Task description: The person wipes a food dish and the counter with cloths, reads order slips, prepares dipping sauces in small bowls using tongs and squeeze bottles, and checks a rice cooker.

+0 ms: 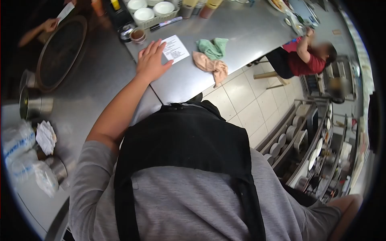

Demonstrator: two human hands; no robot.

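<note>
My left hand (153, 62) lies palm down on the steel counter with its fingers spread. Its thumb and index finger reach the edge of a printed white paper slip (177, 50), which lies flat. Right of the slip are two crumpled cloths, a green cloth (213, 48) and a peach cloth (211, 66). Just beyond my fingertips stands a small cup of brown contents (138, 35). Only my right forearm (348, 207) shows at the lower right; the hand itself is out of view.
A marker (166, 23) lies before a basket (161, 22) of white bowls. At upper left, another person's hand (50, 25) holds a paper slip above a round dark tray (62, 52). A person in red (307, 60) stands far right, beyond a stool (271, 76). Shelves (277, 138) hold dishes.
</note>
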